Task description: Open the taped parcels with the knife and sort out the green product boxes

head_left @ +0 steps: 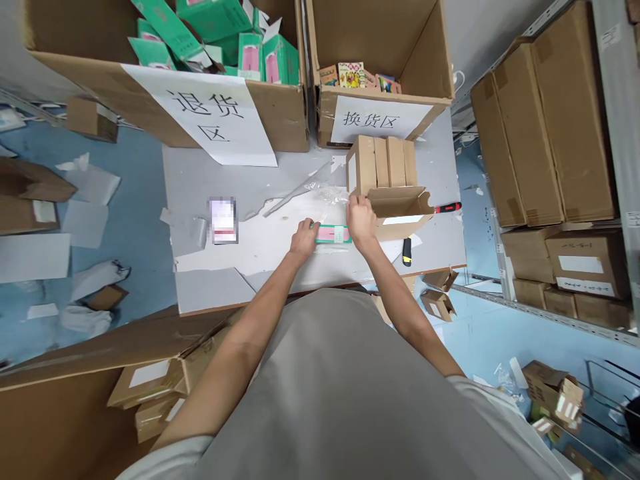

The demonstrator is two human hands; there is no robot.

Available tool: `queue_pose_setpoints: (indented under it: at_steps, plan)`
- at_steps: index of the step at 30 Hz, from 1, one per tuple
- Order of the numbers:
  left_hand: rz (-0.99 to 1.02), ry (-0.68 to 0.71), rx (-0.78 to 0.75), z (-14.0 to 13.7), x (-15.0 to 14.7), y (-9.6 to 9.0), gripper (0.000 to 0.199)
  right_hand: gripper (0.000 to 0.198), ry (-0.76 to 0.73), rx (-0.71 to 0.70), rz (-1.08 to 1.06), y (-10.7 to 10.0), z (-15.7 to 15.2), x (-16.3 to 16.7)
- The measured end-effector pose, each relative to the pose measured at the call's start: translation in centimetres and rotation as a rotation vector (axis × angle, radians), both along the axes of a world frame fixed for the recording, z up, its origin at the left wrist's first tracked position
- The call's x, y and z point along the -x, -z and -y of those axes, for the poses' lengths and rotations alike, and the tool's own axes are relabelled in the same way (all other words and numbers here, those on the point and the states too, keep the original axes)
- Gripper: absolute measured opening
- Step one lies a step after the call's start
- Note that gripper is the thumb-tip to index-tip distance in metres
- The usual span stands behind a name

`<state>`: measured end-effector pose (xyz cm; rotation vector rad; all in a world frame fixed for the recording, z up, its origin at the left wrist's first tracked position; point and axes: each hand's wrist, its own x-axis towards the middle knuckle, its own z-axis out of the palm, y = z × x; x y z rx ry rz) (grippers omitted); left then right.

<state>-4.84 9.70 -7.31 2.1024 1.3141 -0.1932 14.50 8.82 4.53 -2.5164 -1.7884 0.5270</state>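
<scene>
A slim green and pink box lies flat on the table in front of me. My left hand has its fingers closed on the left end of this box. Over the box's right end is my right hand, its fingers curled together; what they pinch is hidden. Crumpled clear plastic lies just beyond both hands. Right beside my right hand stands an open brown carton with its flap raised. Several closed small brown cartons stand in a row behind it.
At the back, a large carton holds green boxes; another holds small colourful packs. A black and yellow utility knife and a red-handled tool lie at right. A phone-like item, blurred, lies left. Stacked cartons fill the right shelf.
</scene>
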Motion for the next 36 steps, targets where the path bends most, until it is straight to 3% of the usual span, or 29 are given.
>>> queue_pose_setpoints:
  at_steps: [7, 12, 15, 18, 25, 29, 33, 36]
  plan:
    - [0.253, -0.277, -0.086, 4.7, 8.4, -0.9, 0.07, 0.039, 0.004, -0.076, -0.167, 1.8, -0.1, -1.0]
    - [0.393, -0.577, -0.071, 8.3, 11.9, -3.0, 0.069, 0.042, -0.036, -0.161, -0.654, 3.1, 1.7, -0.5]
    - [0.496, -0.667, -0.047, 9.0, 11.5, -4.3, 0.078, 0.058, -0.065, -0.176, -0.973, 2.8, 3.4, 0.4]
    - [0.631, -0.707, 0.024, 9.0, 10.1, -5.6, 0.087, 0.069, -0.102, -0.251, -1.072, 1.2, 4.5, 0.8]
    - [0.812, -0.805, 0.269, 9.9, 5.8, -7.7, 0.102, 0.058, -0.184, -0.37, -0.913, -2.6, 4.1, -1.4]
    - [0.791, -0.796, 0.192, 11.6, 3.9, -9.1, 0.096, 0.058, -0.14, -0.384, -0.821, -2.6, 4.2, -2.4]
    - [0.763, -0.759, 0.154, 12.9, 2.7, -10.2, 0.088, 0.04, -0.077, -0.407, -0.695, -2.1, 4.6, -2.1]
    - [0.887, -0.973, 0.248, 13.0, 2.6, -9.8, 0.074, 0.033, 0.001, -0.468, -0.684, -1.6, 4.6, -1.8]
